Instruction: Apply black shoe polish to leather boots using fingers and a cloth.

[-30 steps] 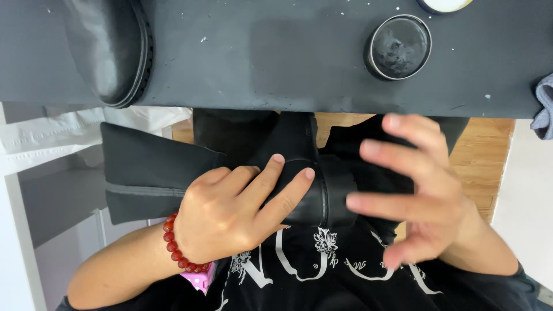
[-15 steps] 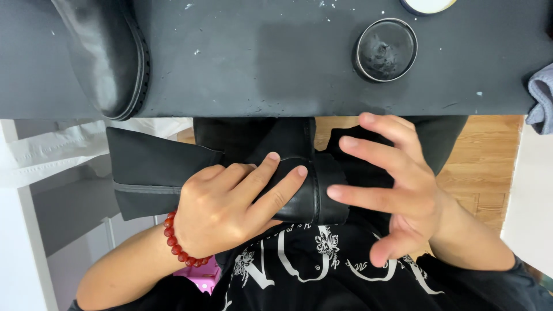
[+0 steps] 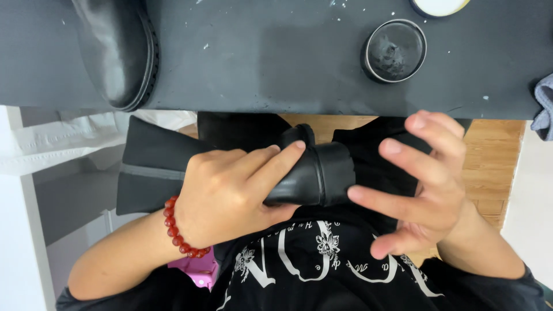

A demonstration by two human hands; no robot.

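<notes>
At frame centre, the left hand [image 3: 230, 198] grasps a black boot [image 3: 311, 178] around its ankle; the right hand [image 3: 429, 184] hovers with spread, released fingers. The boot looks stiff, smooth, probably slippery; the ankle seems the surest hold.

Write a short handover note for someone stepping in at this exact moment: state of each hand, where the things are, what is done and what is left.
Left hand: gripping a black boot that lies sideways over the lap, just below the table edge.
Right hand: open, fingers spread, holding nothing, fingertips close to the boot's heel end; contact is unclear.
Second black boot: lying on the dark table, upper left.
Open round tin of dark polish: on the table, upper right. A grey cloth is at the right edge.
Done: the held boot looks shiny, but how much is polished cannot be told.
Left: probably finishing the held boot.
</notes>
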